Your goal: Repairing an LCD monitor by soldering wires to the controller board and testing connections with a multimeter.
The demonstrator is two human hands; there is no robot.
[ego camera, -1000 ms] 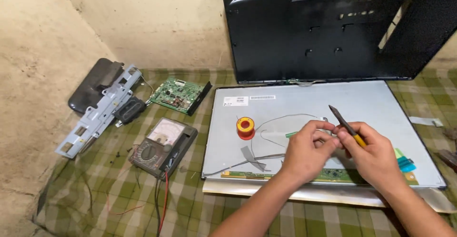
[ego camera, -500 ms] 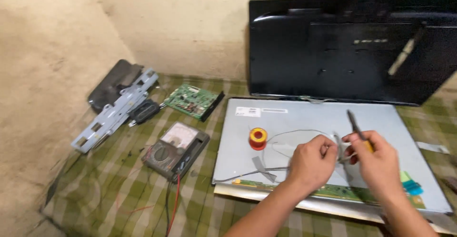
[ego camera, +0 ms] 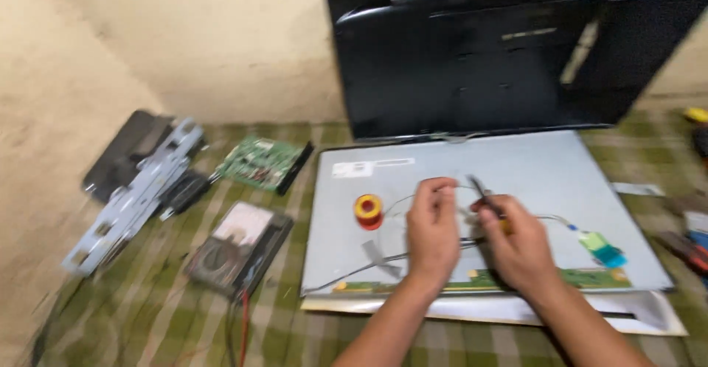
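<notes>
Gripping a thin tool (ego camera: 483, 194) in the right hand (ego camera: 520, 249), left hand (ego camera: 433, 234) pinching a wire (ego camera: 546, 218) over the panel (ego camera: 516, 175); wire looks light, floppy, fragile; hold near the end.

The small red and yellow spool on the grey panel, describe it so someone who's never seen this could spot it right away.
Start at the big grey panel lying flat on the green checked cloth, in front of the black back cover. On its left half, just left of the left hand, sits the spool. It is the only round, red-and-yellow thing on the panel.
</notes>
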